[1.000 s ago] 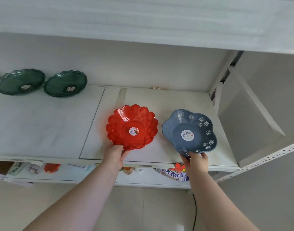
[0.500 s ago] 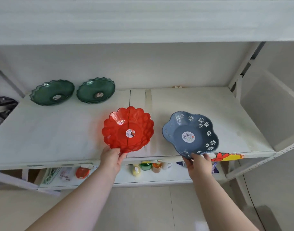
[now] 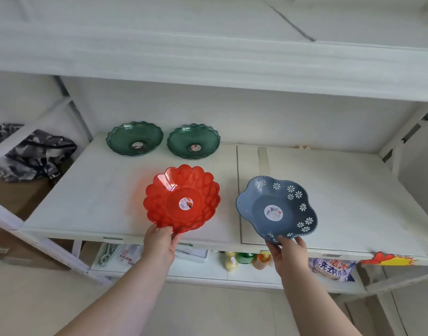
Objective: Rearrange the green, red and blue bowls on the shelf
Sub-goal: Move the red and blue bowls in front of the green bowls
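My left hand (image 3: 159,243) grips the near rim of a scalloped red bowl (image 3: 181,198), tilted up over the front of the white shelf (image 3: 94,204). My right hand (image 3: 289,251) holds the near edge of a blue flower-shaped bowl (image 3: 276,209) with white daisies, also tilted, to the right of the red one. Two dark green wavy-rimmed bowls sit side by side at the back of the shelf, one on the left (image 3: 134,138) and one on the right (image 3: 193,141).
A shelf board (image 3: 208,57) hangs low overhead. A camouflage bag (image 3: 31,151) lies on a box to the left. The lower shelf holds small bottles (image 3: 247,259), a detergent packet (image 3: 331,269) and packaged items (image 3: 125,253). Metal uprights stand at both sides.
The view has swung so the shelf and green bowls appear further right. Both hands keep their hold on the red and blue bowls, which stay tilted over the shelf's front.
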